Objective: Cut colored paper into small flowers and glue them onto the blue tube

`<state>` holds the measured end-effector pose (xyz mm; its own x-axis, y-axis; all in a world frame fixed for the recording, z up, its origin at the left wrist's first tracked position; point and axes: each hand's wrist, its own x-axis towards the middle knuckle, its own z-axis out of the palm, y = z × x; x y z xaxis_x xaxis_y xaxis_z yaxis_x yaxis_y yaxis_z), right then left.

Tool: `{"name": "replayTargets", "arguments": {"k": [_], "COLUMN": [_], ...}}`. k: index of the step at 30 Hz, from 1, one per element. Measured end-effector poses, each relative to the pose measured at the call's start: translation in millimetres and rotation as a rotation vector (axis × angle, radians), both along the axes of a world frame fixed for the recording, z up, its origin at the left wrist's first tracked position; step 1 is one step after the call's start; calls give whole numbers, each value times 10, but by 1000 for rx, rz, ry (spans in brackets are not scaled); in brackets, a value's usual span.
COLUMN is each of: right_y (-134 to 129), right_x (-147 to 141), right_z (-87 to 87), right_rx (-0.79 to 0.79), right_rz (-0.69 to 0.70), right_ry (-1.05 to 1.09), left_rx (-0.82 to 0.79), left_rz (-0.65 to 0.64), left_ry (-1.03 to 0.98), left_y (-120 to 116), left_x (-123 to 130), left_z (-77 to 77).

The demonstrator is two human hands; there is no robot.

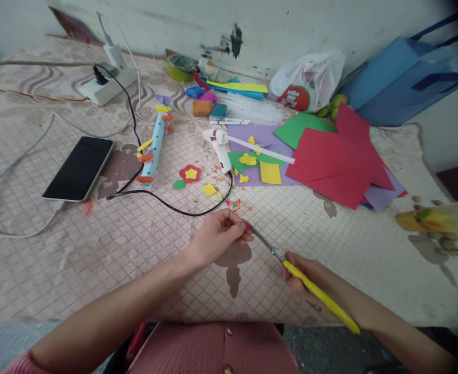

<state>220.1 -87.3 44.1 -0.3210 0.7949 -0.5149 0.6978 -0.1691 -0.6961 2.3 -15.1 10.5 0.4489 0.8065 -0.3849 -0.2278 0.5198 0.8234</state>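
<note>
Near the middle of the table, my left hand [223,232] pinches a tiny red piece [247,226], mostly hidden by the fingers. My right hand [301,272] is wrapped round the scissors [318,293], which have yellow handles. Their metal blades point up and left, and the tips reach the red piece. Beyond my left hand lie small coloured paper scraps [234,205]. A red flower with a yellow centre [190,174] and a green leaf shape [179,184] lie flat on the cloth.
A white glue gun [221,150] with its black cord lies beyond my hands. Red sheets [334,166] and a purple sheet [252,132] are at the right. Phone [79,169], decorated blue strip [157,143] and power strip [110,85] are left. A blue bag [396,78] stands back right.
</note>
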Motion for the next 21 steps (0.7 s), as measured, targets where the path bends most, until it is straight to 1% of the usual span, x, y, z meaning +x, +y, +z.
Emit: {"name": "replayTargets", "arguments": {"k": [7, 13, 17, 21], "right_y": [-11, -19, -23, -21], "right_x": [26, 36, 28, 39], "right_z": [-2, 10, -11, -48], "right_rx": [-76, -70, -73, -110], "right_rz": [-16, -32, -35, -45], "right_ry": [43, 44, 35, 30], "left_rx": [-13, 0, -5, 2], "left_rz": [6, 3, 5, 6], "left_ry": [3, 4, 12, 8], "left_y": [6, 0, 3, -1], "left_x": [2, 7, 7, 4], "left_z": [26, 3, 1, 4]}}
